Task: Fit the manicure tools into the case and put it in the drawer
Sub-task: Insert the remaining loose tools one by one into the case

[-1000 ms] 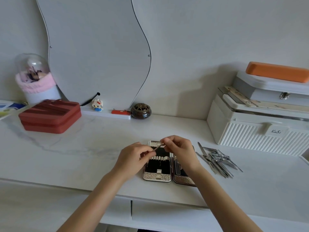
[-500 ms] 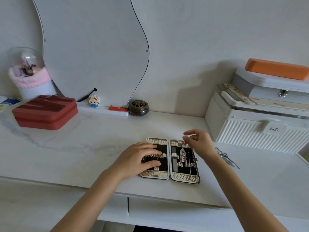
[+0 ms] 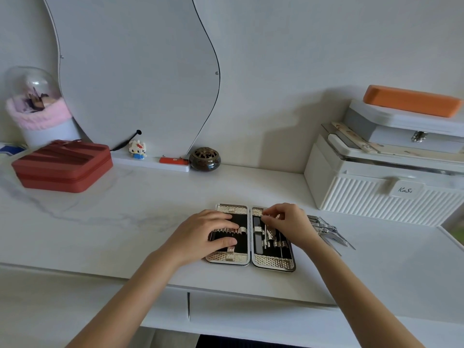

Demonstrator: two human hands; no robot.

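Head view, left to right: your left hand lies flat, fingers spread, pinning the open case near the desk's front edge. Keep it pressing. Your right hand pinches a thin tool; slide it straight under its loop. Loose tools wait just right, with bare desk beyond.

Soft even daylight, faint shadows on wall, wide-angle bending at edges, sharp focus
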